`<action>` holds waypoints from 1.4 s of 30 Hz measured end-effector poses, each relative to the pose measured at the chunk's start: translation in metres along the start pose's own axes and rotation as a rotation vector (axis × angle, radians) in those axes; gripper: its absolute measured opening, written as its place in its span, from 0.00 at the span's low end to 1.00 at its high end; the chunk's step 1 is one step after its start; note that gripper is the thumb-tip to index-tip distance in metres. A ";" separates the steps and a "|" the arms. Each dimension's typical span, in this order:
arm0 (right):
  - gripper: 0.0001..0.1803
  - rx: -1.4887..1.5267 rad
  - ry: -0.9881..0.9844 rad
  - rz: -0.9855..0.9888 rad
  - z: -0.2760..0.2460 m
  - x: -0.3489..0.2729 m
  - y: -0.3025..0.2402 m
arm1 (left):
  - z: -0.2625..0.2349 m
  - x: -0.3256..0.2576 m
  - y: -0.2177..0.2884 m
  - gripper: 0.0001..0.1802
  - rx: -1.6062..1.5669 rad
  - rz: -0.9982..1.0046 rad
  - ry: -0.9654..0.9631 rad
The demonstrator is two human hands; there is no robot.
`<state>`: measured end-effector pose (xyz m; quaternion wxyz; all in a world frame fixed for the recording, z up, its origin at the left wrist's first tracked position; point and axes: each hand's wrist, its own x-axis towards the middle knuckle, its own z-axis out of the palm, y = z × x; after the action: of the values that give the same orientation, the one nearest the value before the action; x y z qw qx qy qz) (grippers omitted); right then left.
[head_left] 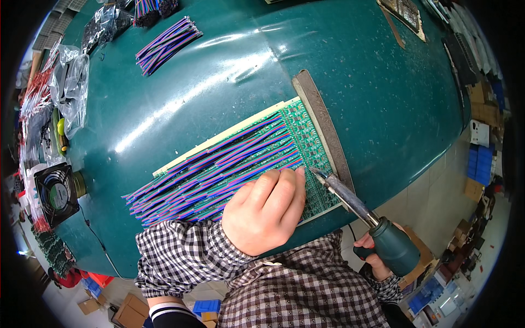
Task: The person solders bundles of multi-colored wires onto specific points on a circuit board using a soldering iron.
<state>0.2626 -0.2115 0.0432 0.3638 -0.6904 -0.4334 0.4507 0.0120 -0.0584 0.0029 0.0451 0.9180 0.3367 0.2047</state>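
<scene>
A green circuit board panel lies at a slant on the table. Rows of red, blue and black wires fan out from it to the left. My left hand rests over the lower rows, its fingers closed in a pinch at the wire ends; the knuckles hide part of the grip. A soldering iron with a thick green handle comes in from the lower right, its tip at the board close beside my left fingertips. My right hand is wrapped round the handle, partly hidden behind it.
A brown bar lies along the board's right edge. Loose wires lie on the green table at the far left, near plastic bags. A small black fan stands at the left edge; a worn tray lies far right.
</scene>
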 end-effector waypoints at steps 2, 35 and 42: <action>0.26 -0.003 -0.001 -0.003 0.000 0.000 0.001 | 0.000 0.000 -0.001 0.21 -0.018 0.003 0.002; 0.25 -0.019 0.012 0.106 -0.012 -0.015 0.022 | -0.002 0.005 -0.004 0.22 -0.116 -0.022 0.023; 0.38 0.665 0.050 0.004 -0.002 0.004 0.031 | -0.004 0.000 -0.004 0.21 -0.077 0.012 -0.011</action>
<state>0.2741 -0.2192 0.0152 0.5790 -0.5454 -0.2519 0.5512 0.0083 -0.0550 0.0054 0.0809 0.9186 0.3230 0.2129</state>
